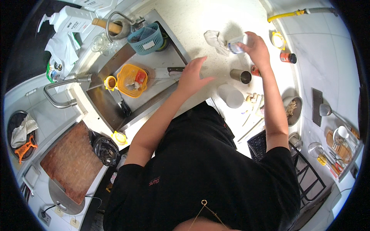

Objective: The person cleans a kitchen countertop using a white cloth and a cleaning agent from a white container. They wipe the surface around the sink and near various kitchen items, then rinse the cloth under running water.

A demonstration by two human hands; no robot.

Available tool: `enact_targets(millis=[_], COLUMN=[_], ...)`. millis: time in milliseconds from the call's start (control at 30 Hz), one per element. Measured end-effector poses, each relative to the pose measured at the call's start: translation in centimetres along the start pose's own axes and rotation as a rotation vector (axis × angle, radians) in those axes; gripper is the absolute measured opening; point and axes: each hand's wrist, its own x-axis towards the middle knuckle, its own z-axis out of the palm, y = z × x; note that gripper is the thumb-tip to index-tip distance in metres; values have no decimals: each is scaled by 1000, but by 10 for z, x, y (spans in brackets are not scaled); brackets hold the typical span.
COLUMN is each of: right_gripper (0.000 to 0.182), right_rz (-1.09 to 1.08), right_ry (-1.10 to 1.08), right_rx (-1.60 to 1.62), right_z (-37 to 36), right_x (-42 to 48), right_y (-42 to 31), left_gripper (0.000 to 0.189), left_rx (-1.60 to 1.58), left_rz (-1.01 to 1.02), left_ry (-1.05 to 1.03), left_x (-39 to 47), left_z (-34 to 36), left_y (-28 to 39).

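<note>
My right hand (255, 49) holds a clear container with a white end and blue markings (237, 44) above the pale countertop. Beside the container lies a crumpled white cloth (216, 42). My left hand (194, 76) is empty, its thumb and fingers spread, over the counter by the sink's edge. Between the two arms a metal cup (240, 76) lies on its side, with a frosted translucent container (230, 96) nearer my body. A small red can or jar (255, 70) is partly hidden by my right wrist.
The steel sink (108, 111) on the left holds a yellow basket (132, 80), a blue basket (146, 40) and a knife (175, 69). Along the right wall are a dark-lidded jar (288, 58) and a metal bowl of food pieces (292, 111). A wooden cutting board (72, 161) stands at lower left.
</note>
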Motion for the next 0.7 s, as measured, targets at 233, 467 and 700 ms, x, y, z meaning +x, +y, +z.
enact_targets(millis=[233,467,700], right_gripper=[64,67,42], right_rz=[55,31,-146], right_ry=[16,51,-58], right_rx=[-122,-154,143], right_z=[27,35,38], right_x=[16,9,5], right_y=[54,53,2], left_gripper=[49,45,44], left_rx=[22,28,3], left_rz=[-95,-100,-125], left_ry=[-162,-193,-206], left_x=[-22,-30,-31], left_z=[6,5,-1], left_y=[-20,-17,-20])
